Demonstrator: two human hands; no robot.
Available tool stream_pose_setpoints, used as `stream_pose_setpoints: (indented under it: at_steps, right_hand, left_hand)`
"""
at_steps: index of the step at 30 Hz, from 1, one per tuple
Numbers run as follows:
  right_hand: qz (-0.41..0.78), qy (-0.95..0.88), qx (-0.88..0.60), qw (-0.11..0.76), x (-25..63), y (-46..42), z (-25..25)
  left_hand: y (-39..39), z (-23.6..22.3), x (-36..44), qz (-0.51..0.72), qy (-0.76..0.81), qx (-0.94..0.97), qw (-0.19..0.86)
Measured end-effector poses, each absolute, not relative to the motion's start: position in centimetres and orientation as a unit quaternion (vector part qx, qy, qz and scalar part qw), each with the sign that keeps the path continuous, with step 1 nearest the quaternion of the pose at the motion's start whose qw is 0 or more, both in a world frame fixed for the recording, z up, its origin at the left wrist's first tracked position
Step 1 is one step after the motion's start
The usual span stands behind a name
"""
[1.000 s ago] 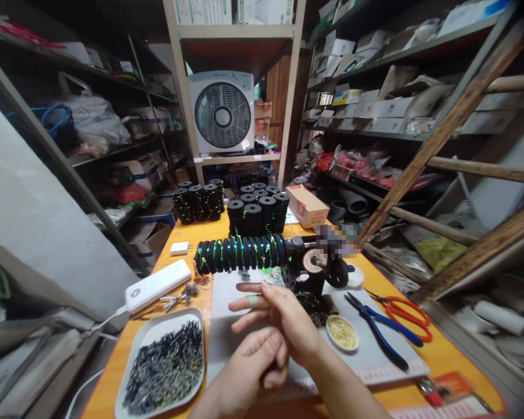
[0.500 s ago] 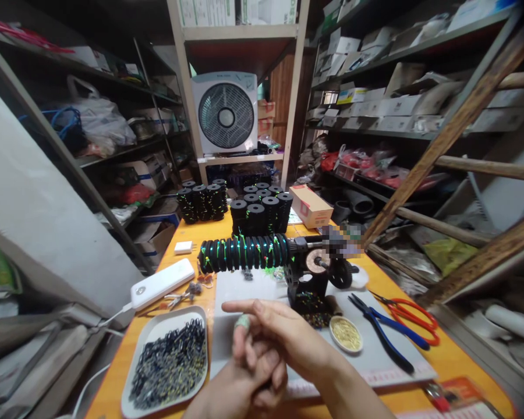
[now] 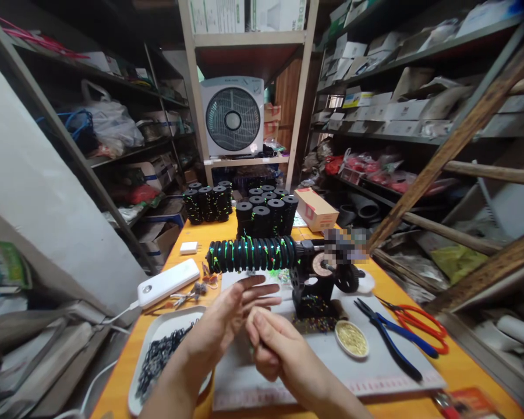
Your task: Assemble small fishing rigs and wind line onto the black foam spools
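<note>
My left hand [image 3: 227, 311] is open, its fingers stretched out to the right above the grey-white board [image 3: 253, 375]. Right against it, my right hand [image 3: 282, 343] is closed with the thumb over curled fingers; whatever it may hold is hidden. Beyond both hands a ridged black foam roll [image 3: 253, 255], wound with green line and small coloured beads, sits level on a black geared winding device [image 3: 314, 291]. At left, partly behind my left forearm, a white tray [image 3: 133, 401] holds many small dark metal pieces.
A dish of gold bits [image 3: 351, 338], blue-handled pliers [image 3: 390, 337] and orange-handled scissors [image 3: 423, 329] lie to the right. A white power bank [image 3: 168, 283] is at left. Black foam rolls [image 3: 266, 215] and a carton [image 3: 317, 209] stand behind; a wooden ladder [image 3: 445, 139] leans at right.
My hands were folded together, left closed beneath the open right. Now the left has opened and reaches forward, while the right has closed. The view has shifted slightly left.
</note>
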State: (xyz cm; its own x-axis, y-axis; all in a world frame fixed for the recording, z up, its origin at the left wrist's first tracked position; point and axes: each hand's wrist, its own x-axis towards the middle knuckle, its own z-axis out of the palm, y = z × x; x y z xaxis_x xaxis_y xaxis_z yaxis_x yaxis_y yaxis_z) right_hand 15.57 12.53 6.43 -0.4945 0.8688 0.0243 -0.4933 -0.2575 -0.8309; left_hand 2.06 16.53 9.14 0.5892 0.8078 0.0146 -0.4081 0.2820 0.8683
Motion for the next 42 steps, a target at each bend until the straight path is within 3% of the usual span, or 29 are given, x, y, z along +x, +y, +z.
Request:
stream_pose_setpoints:
  at_steps: [5,11,16,22,42]
  right_hand:
    - [0.755,-0.425,-0.255,0.429,16.7,11.7,5.6]
    - [0.745,-0.45,-0.331,0.365,18.0,10.4,4.9]
    - [0.609,-0.598,-0.395,0.34,20.7,9.6,6.0]
    - [0.405,-0.64,-0.52,0.395,24.2,9.5,7.7]
    - [0.34,-0.484,-0.548,0.592,28.0,10.4,6.1]
  left_hand:
    - [17.4,10.1,5.1,0.336,0.178,0.349,0.856]
    - [16.9,10.0,5.9,0.337,0.184,0.351,0.854]
    - [16.7,9.5,6.4,0.341,0.211,0.391,0.828]
    - [16.7,8.5,7.8,0.353,0.253,0.461,0.774]
    - [15.6,8.6,8.1,0.352,0.241,0.528,0.734]
